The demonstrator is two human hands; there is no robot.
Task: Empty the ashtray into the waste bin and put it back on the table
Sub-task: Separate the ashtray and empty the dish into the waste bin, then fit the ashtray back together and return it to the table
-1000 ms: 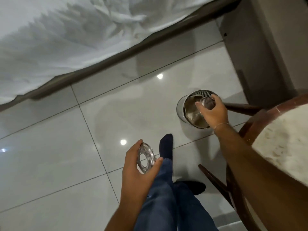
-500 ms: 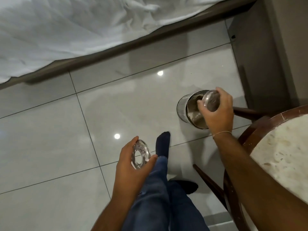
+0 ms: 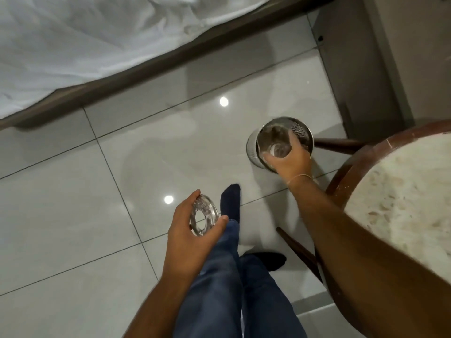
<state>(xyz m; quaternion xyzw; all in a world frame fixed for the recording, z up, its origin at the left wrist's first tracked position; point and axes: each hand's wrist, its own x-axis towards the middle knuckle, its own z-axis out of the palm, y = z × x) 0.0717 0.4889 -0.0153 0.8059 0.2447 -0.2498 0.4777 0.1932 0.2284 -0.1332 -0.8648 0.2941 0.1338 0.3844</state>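
Observation:
My right hand grips the clear glass ashtray bowl, tipped over the open mouth of the small shiny metal waste bin that stands on the floor. My left hand holds the ashtray's metal ring lid upright between thumb and fingers, lower left of the bin, above my left leg. The round stone-topped table with a dark wooden rim is at the right, partly behind my right forearm.
Glossy grey floor tiles fill the middle. A bed with a white sheet and dark wooden base runs along the top left. A grey cabinet stands at top right. Dark table legs splay near my socked feet.
My right hand has turned the ashtray bowl from on edge above the bin's rim down toward the bin's mouth. My left hand keeps the ring lid in about the same spot.

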